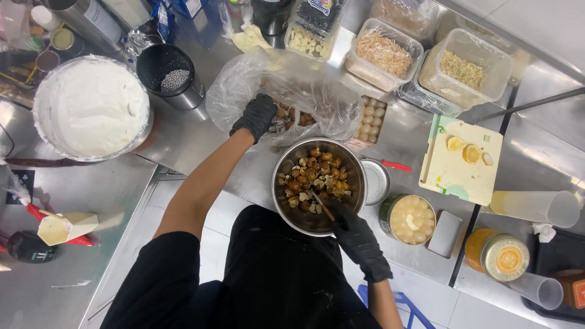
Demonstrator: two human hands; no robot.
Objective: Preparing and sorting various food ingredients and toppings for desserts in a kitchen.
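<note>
While the view looks straight down from a head camera, a person in black clothing stands at the edge of a steel counter [201, 140], both hands in black gloves. A steel mixing bowl [319, 186] sits at the near counter edge, directly in front of the body, holding brown shelled fruits and pale pieces. Open counter is scarce around it: a clear plastic bag [286, 97] lies just behind the bowl, a round can lid [375, 181] touches its right side, and an opened can of pale fruit [407, 219] stands just beyond that. Farther right are a pale cutting board [461, 161] with lemon slices, a clear measuring jug [536, 208] lying on its side, and an orange jar [496, 254]. At far left, well apart, a large bowl of white cream [91, 108] and a dark cup of silver beads [169, 76] stand. The left hand [256, 116] reaches forward past the bowl's rim into the bag's opening, fingers curled down onto brown fruits there; whether it grips one cannot be told. The right hand [359, 244] rests at the bowl's near right rim, fingers closed around a thin wooden stick [322, 205] whose tip lies among the fruit in the bowl.
</note>
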